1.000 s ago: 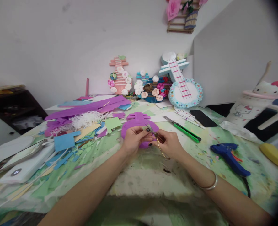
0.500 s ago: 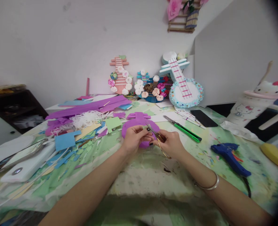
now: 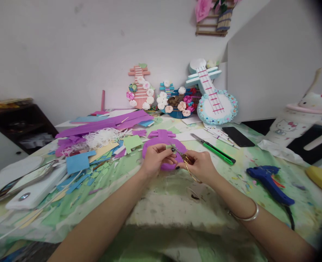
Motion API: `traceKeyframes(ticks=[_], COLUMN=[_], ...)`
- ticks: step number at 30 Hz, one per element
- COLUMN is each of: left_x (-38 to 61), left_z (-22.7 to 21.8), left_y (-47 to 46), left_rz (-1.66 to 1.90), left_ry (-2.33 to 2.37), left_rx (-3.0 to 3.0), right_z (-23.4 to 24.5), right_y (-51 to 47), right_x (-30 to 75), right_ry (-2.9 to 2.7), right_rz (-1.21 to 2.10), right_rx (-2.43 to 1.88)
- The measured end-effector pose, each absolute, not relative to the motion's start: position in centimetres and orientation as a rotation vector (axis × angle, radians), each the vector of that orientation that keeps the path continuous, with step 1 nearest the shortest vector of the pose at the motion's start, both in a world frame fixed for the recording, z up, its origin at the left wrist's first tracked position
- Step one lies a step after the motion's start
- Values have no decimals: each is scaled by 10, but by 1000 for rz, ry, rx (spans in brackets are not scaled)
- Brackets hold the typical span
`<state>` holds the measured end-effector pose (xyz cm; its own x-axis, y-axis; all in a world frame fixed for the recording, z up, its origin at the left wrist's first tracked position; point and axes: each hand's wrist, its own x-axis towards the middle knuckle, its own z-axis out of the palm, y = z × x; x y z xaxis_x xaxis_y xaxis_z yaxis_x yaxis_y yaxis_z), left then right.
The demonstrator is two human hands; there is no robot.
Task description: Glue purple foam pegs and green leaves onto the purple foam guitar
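Note:
My right hand (image 3: 201, 165) grips small scissors (image 3: 187, 159) with gold handles, their blades pointing up and left toward my other hand. My left hand (image 3: 157, 158) pinches a small pale green piece of paper (image 3: 169, 146) between thumb and fingers, close to the blade tips; most of it is hidden. Beneath both hands lies a purple instrument-shaped craft piece (image 3: 161, 141) with a round body and crossbars on its neck. The hands cover part of its body.
On the right lie a green utility knife (image 3: 214, 150), a black phone (image 3: 238, 137) and a blue glue gun (image 3: 271, 185). Paper scraps (image 3: 95, 174), white string (image 3: 102, 139) and a white power bank (image 3: 35, 191) spread over the left. Decorated instruments (image 3: 211, 94) stand at the back.
The view has shifted slightly, so things sit a little to the right. Both hands keep nearly the same pose around the scissors and the green piece.

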<state>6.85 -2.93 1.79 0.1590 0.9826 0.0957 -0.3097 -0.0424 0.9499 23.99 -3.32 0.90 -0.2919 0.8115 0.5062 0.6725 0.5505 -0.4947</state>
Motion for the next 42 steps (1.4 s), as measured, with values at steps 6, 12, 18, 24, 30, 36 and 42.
traceKeyframes(ticks=[6, 12, 18, 24, 30, 36, 42], left_x=[68, 63, 59, 56, 53, 49, 45], left_z=[19, 18, 21, 25, 25, 28, 29], left_y=[-30, -26, -25, -26, -24, -24, -22], left_rz=[1269, 1224, 1166, 1105, 1059, 1027, 972], left_ry=[824, 810, 818, 833, 823, 839, 854], left_rx=[1144, 1208, 1253, 1290, 1339, 1374, 1454], right_z=[14, 14, 14, 15, 14, 18, 21], right_y=[-35, -33, -30, -29, -28, -30, -31], right_x=[241, 246, 252, 255, 257, 259, 259], right_ry=[-2067, -2074, -2110, -2138, -2156, -2174, -2202], right_rz=[279, 322, 340, 370, 378, 385, 415], right_rx=[-1172, -1133, -1078, -1046, -1046, -1052, -1044])
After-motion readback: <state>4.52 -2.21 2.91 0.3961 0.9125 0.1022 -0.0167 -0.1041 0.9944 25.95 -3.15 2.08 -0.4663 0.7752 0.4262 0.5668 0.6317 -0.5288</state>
